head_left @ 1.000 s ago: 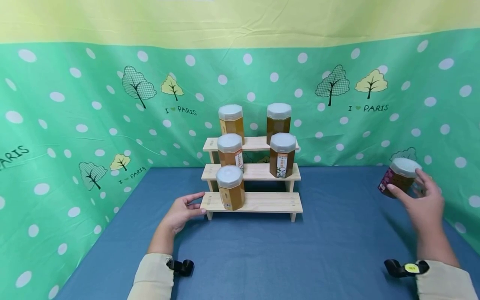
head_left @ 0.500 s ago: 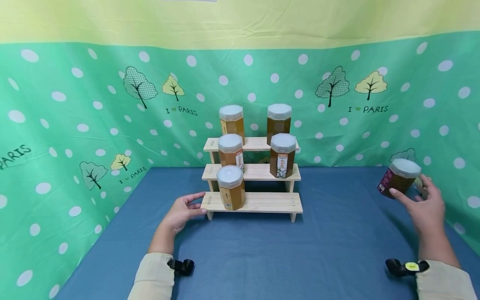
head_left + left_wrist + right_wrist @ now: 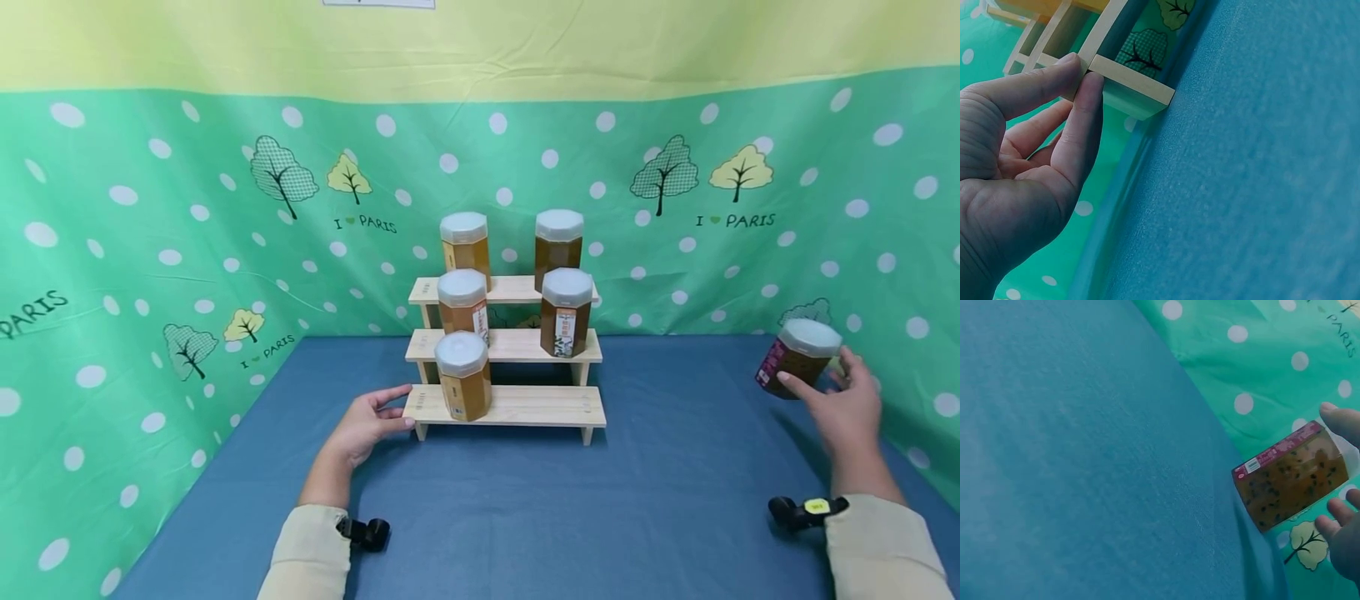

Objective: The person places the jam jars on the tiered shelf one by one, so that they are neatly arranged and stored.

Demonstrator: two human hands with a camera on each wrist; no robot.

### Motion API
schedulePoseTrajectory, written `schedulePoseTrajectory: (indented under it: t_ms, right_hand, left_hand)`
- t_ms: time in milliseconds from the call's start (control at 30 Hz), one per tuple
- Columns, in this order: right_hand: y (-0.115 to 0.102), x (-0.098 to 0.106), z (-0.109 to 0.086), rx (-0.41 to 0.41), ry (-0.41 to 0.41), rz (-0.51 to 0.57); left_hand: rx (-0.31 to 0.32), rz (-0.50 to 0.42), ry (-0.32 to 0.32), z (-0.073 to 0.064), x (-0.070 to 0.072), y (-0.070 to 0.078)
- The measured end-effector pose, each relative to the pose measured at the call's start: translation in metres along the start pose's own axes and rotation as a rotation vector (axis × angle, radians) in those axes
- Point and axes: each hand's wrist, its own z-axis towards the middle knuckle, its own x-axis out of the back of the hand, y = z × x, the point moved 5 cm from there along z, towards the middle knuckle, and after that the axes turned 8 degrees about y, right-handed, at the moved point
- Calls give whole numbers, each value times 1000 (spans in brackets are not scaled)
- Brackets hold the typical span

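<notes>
At the far right of the head view, my right hand (image 3: pixel 851 421) holds an eight-sided jar (image 3: pixel 797 367) tilted, its thumb on the near side and fingers behind. It has a white lid and purple label; dark specks show in its brown contents (image 3: pixel 1297 481) in the right wrist view. My left hand (image 3: pixel 363 429) pinches the left end of the lowest step of a three-step wooden stand (image 3: pixel 540 404); thumb and index finger meet at the board's corner (image 3: pixel 1100 62) in the left wrist view. A light amber jar (image 3: pixel 467 383) stands at the left of that step.
The middle step bears an amber jar (image 3: pixel 462 308) at left and a dark labelled jar (image 3: pixel 566 321) at right. On the top step are a golden jar (image 3: pixel 466 250) and a dark brown jar (image 3: pixel 558 250). Blue cloth (image 3: pixel 487 517) covers the table; a green curtain (image 3: pixel 375 275) hangs behind.
The right hand's index finger has slipped from the lid's edge to lower beside the jar, and the right forearm has shifted slightly left. The left hand keeps its place on the stand.
</notes>
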Motion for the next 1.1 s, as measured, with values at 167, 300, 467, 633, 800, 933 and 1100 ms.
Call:
schedulePoseTrajectory:
  t_ms: [167, 300, 467, 633, 800, 933, 1100]
  right_hand:
    - [2, 0, 12, -58, 59, 13]
    - [4, 0, 21, -62, 66, -3]
    - [5, -1, 29, -11, 25, -46]
    - [5, 1, 34, 20, -8, -74]
    - [4, 0, 39, 27, -28, -64]
    - [0, -2, 42, 46, -34, -71]
    - [-7, -3, 46, 67, -18, -117]
  left_hand:
    - [-2, 2, 3, 0, -1, 0]
    - [-6, 6, 2, -1, 0, 0]
    - [-11, 3, -2, -1, 0, 0]
    - [-13, 2, -4, -1, 0, 0]
    - [-10, 4, 1, -1, 0, 0]
    - [-11, 2, -2, 0, 0, -1]
    - [-7, -1, -4, 0, 0, -1]
